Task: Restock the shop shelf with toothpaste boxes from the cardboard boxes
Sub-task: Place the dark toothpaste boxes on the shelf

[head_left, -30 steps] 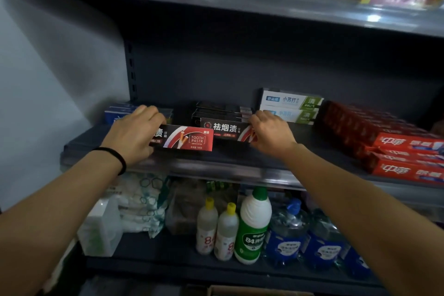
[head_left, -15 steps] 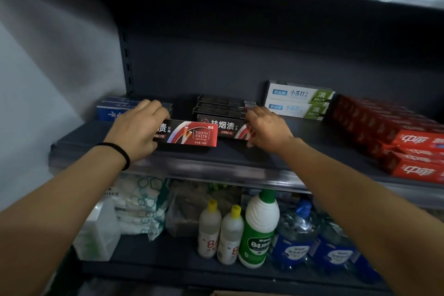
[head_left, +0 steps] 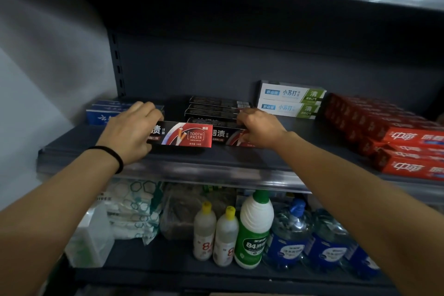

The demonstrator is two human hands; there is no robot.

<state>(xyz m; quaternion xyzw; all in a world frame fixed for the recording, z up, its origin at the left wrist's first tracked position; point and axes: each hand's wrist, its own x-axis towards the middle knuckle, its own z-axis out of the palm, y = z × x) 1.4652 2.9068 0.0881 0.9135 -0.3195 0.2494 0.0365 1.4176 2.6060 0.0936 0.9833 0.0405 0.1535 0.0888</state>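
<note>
The left hand (head_left: 131,131) gripped the left end of a black box (head_left: 182,136) near the shelf (head_left: 216,163) front; the right hand (head_left: 260,127) curled on a second black box (head_left: 224,136) just right, behind it.

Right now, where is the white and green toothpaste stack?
The white and green toothpaste stack sits at the middle shelf's back, right of centre, between the black boxes and the red boxes.

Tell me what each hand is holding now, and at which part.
The left hand grips a black-and-red toothpaste box at its left end. The right hand holds a second such box at its right end.
</note>
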